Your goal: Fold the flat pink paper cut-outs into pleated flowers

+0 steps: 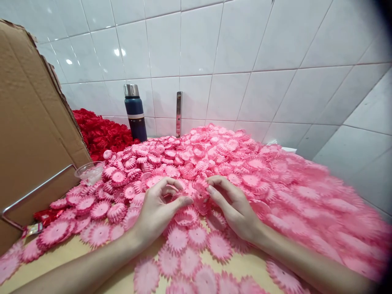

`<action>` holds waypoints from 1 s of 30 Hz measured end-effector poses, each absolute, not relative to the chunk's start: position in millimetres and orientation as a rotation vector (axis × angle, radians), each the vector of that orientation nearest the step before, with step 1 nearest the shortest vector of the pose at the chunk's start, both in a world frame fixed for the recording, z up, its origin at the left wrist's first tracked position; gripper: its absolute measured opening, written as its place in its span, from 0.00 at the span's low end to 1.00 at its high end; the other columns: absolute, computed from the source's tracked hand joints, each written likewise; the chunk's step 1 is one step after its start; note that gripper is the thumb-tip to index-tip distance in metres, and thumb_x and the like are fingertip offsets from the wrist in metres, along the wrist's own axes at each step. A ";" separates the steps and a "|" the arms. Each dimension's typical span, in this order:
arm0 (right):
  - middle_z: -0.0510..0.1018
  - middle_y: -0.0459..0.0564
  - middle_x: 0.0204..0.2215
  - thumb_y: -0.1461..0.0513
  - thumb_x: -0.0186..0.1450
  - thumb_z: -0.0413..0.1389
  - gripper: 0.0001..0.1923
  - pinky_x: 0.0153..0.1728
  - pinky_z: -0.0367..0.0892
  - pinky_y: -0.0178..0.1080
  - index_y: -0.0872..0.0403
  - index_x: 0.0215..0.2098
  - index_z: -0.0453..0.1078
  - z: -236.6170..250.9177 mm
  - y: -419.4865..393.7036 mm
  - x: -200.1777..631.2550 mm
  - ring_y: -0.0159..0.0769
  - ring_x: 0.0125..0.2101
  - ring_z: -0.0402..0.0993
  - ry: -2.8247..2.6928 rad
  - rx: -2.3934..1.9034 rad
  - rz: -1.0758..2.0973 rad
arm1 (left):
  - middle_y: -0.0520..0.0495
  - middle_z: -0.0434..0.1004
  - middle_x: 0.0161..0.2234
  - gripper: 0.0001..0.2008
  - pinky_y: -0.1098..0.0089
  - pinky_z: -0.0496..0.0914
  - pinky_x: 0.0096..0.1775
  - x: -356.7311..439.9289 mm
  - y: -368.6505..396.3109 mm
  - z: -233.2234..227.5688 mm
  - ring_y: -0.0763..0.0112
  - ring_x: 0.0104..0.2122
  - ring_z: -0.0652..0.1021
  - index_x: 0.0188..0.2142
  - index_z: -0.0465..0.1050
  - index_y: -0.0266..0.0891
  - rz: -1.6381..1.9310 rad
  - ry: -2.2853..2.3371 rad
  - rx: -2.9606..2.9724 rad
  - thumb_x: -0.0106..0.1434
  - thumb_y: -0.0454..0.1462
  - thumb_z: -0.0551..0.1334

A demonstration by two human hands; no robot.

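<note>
**Pink flower discs under both hands at the front of the heap**

Pink flower discs (214,163) lie in a deep heap over most of the bench (76,257), thinning to single pieces along its near edge. The left hand (159,208) rests on the heap's near slope, fingers curled and thumb stretched right, its tip touching a disc; whether anything is pinched there is unclear. The right hand (234,206) lies just beside it, fingers partly bent, fingertips pressing into the same clump of discs between the two hands. Red flower discs (101,132) pile up at the far left corner, behind a cardboard box (33,134). A dark flask (135,112) stands against the tiled wall (245,61), and a small clear cup (90,171) sits at the heap's left edge.
</note>
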State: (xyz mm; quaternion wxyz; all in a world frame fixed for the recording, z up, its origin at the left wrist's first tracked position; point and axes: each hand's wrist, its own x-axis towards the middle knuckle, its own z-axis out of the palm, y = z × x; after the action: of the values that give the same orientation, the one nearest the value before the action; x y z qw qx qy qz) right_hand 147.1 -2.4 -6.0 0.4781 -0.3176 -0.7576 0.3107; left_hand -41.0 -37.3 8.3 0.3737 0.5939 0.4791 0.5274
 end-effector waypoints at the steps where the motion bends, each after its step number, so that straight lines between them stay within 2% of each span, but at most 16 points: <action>1: 0.68 0.46 0.31 0.59 0.71 0.46 0.07 0.33 0.61 0.37 0.52 0.37 0.64 -6.1 -2.7 147.2 0.33 0.32 0.64 -1.855 -0.776 0.758 | 0.52 0.75 0.30 0.09 0.77 0.68 0.30 -41.1 -37.6 10.2 0.74 0.29 0.75 0.32 0.71 0.39 1.347 1.235 1.538 0.54 0.37 0.69; 3: 0.68 0.46 0.31 0.59 0.70 0.46 0.07 0.33 0.61 0.37 0.52 0.37 0.64 -6.4 -3.4 147.4 0.33 0.31 0.64 -1.862 -0.774 0.765 | 0.51 0.75 0.30 0.06 0.77 0.67 0.28 -41.0 -38.2 13.1 0.74 0.28 0.74 0.31 0.73 0.38 1.323 1.237 1.561 0.57 0.38 0.67; 5: 0.67 0.46 0.30 0.59 0.71 0.46 0.08 0.32 0.61 0.37 0.52 0.37 0.64 -6.8 -3.9 147.6 0.33 0.30 0.64 -1.866 -0.767 0.778 | 0.51 0.74 0.26 0.08 0.77 0.65 0.25 -41.0 -38.5 13.8 0.75 0.24 0.73 0.31 0.74 0.37 1.279 1.233 1.560 0.60 0.40 0.64; 10: 0.67 0.46 0.30 0.59 0.71 0.46 0.08 0.32 0.61 0.38 0.52 0.37 0.64 -7.6 -3.8 148.0 0.33 0.30 0.63 -1.895 -0.750 0.767 | 0.55 0.67 0.16 0.17 0.75 0.61 0.20 -41.3 -38.0 8.7 0.78 0.14 0.65 0.26 0.66 0.38 1.191 1.252 1.500 0.65 0.46 0.55; 13: 0.68 0.47 0.30 0.59 0.70 0.46 0.08 0.32 0.62 0.38 0.53 0.37 0.64 -6.8 -4.0 147.9 0.34 0.30 0.64 -1.905 -0.747 0.762 | 0.54 0.64 0.18 0.21 0.74 0.61 0.23 -41.5 -37.4 8.0 0.76 0.17 0.66 0.22 0.61 0.38 1.214 1.292 1.615 0.66 0.48 0.52; 15: 0.68 0.47 0.30 0.59 0.70 0.46 0.08 0.32 0.62 0.38 0.53 0.37 0.64 -5.5 -4.5 147.6 0.34 0.30 0.64 -1.907 -0.748 0.759 | 0.51 0.67 0.22 0.20 0.72 0.63 0.28 -41.9 -37.2 9.6 0.72 0.24 0.69 0.21 0.63 0.38 1.268 1.288 1.754 0.67 0.46 0.53; 18: 0.68 0.47 0.29 0.59 0.70 0.46 0.08 0.31 0.63 0.38 0.53 0.37 0.64 -4.0 -5.1 147.2 0.34 0.29 0.64 -1.911 -0.754 0.750 | 0.48 0.70 0.31 0.14 0.70 0.64 0.36 -43.0 -37.3 12.6 0.69 0.32 0.71 0.24 0.69 0.38 1.351 1.255 1.856 0.64 0.42 0.59; 22: 0.70 0.48 0.30 0.58 0.70 0.46 0.09 0.31 0.64 0.39 0.52 0.38 0.65 -4.2 -5.2 146.7 0.35 0.30 0.66 -1.913 -0.770 0.736 | 0.50 0.69 0.29 0.10 0.71 0.64 0.34 -43.6 -39.0 13.7 0.71 0.31 0.71 0.24 0.70 0.38 1.431 1.213 1.789 0.61 0.38 0.64; 30: 0.71 0.49 0.31 0.58 0.70 0.46 0.09 0.33 0.65 0.39 0.52 0.37 0.65 -3.4 -6.1 146.5 0.36 0.32 0.67 -1.930 -0.787 0.726 | 0.50 0.71 0.29 0.07 0.74 0.68 0.28 -39.6 -43.0 14.0 0.74 0.27 0.72 0.29 0.68 0.38 1.412 1.107 1.556 0.62 0.37 0.62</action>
State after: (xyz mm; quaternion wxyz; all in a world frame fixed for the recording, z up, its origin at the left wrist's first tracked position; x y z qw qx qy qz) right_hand 146.5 -6.1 -3.4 0.4507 -0.3182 -0.7807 0.2936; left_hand -39.6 -43.0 14.0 0.3741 0.6075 0.4325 0.5514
